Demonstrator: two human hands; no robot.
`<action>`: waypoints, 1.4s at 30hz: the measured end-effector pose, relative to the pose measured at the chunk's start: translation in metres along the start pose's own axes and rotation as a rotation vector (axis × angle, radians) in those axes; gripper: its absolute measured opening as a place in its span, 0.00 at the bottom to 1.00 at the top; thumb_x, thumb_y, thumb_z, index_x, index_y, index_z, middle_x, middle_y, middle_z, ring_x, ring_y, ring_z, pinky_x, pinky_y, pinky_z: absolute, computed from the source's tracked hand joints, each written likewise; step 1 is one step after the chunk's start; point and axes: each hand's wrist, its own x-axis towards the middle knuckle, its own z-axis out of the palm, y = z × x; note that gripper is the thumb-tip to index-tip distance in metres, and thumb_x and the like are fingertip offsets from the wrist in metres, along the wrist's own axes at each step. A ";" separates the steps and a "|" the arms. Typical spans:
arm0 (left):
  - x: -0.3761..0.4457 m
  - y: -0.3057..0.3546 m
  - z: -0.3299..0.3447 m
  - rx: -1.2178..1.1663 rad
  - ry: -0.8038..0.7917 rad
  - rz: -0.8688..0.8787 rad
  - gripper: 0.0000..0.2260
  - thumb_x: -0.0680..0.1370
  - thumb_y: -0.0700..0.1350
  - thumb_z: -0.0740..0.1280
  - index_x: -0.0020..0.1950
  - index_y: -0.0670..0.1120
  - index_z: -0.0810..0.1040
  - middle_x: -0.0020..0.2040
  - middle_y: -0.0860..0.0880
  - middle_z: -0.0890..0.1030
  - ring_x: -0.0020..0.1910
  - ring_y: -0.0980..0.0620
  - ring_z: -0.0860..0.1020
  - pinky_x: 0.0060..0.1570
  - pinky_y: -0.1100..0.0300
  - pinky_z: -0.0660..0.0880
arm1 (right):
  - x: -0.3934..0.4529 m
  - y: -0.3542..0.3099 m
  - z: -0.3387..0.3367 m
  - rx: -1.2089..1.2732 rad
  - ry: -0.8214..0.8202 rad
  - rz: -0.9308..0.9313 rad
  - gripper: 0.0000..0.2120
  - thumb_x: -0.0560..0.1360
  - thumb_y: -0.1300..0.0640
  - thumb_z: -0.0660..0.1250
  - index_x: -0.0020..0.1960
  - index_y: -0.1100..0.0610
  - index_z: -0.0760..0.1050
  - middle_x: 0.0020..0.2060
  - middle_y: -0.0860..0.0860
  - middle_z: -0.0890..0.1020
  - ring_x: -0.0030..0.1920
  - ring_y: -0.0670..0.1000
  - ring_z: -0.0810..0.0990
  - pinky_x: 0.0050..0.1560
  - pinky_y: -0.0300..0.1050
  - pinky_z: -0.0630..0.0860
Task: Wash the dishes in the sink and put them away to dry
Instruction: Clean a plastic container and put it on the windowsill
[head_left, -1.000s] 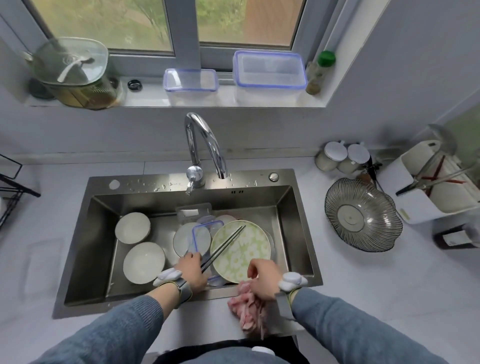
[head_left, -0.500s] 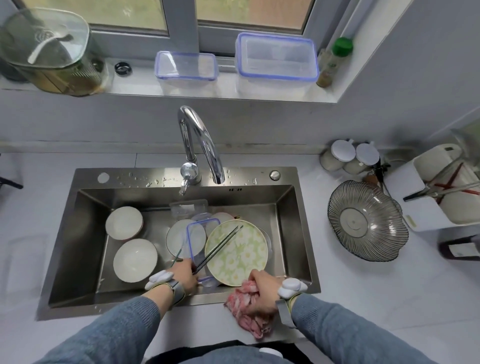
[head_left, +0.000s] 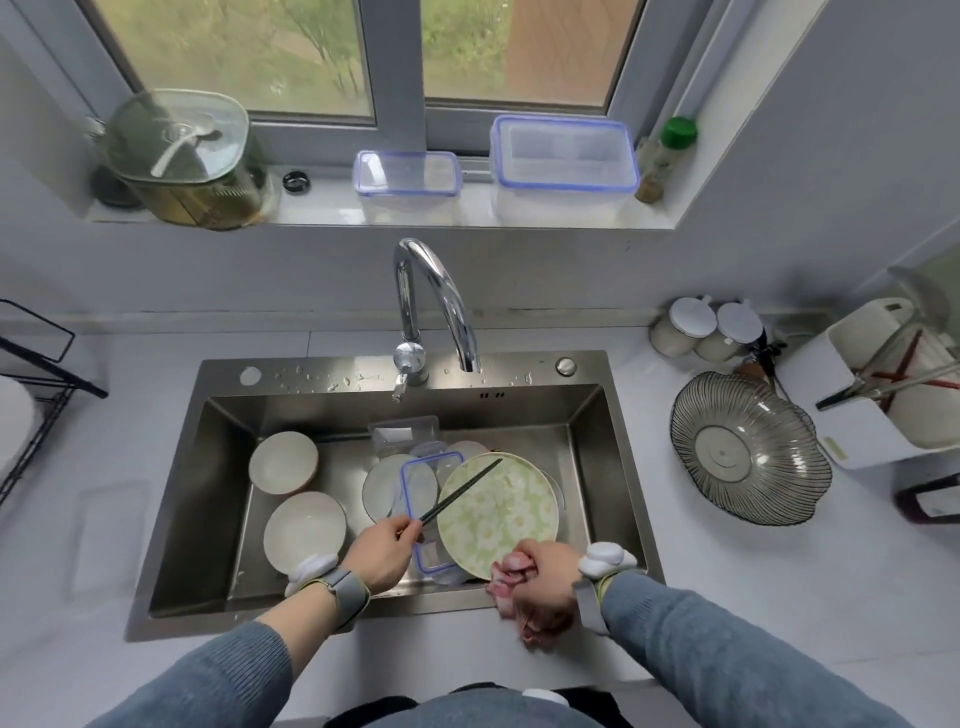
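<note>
left hand (head_left: 382, 552) pinches chopsticks (head_left: 460, 492); right hand (head_left: 545, 577) grips cloth (head_left: 511, 584).

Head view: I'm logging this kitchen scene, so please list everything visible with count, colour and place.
sink: 1, steel, centre
tap: 1, chrome, behind sink
green plate: 1, green floral, in sink right
white bowls: 2, in sink left
blue-rimmed lid: 1, clear, in sink
chopsticks: 1 pair, dark, over plate
cloth: 1, pink, sink front edge
boxes: 2, clear, windowsill
glass bowl: 1, ribbed, counter right
jars: 2, white-lidded, counter
left hand: holds chopsticks
right hand: grips cloth
</note>
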 end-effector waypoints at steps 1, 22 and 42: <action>-0.005 -0.001 -0.002 -0.011 0.001 0.006 0.15 0.85 0.52 0.58 0.48 0.50 0.82 0.41 0.50 0.81 0.41 0.49 0.77 0.43 0.59 0.69 | -0.005 -0.003 0.006 -0.020 0.024 -0.001 0.17 0.70 0.37 0.67 0.52 0.45 0.71 0.49 0.47 0.81 0.51 0.57 0.79 0.51 0.44 0.75; -0.118 0.006 -0.031 -0.487 -0.202 -0.042 0.13 0.84 0.39 0.54 0.55 0.43 0.79 0.35 0.49 0.71 0.24 0.55 0.63 0.23 0.65 0.58 | -0.029 -0.128 -0.004 0.357 0.565 -0.432 0.17 0.70 0.64 0.65 0.54 0.47 0.76 0.49 0.46 0.80 0.51 0.50 0.78 0.53 0.46 0.75; -0.155 0.005 -0.069 -0.096 0.080 0.176 0.18 0.84 0.53 0.59 0.39 0.48 0.79 0.33 0.50 0.73 0.29 0.52 0.68 0.27 0.62 0.64 | -0.041 -0.139 -0.027 0.378 0.778 -0.430 0.22 0.64 0.65 0.59 0.48 0.49 0.83 0.46 0.45 0.84 0.49 0.53 0.81 0.54 0.50 0.78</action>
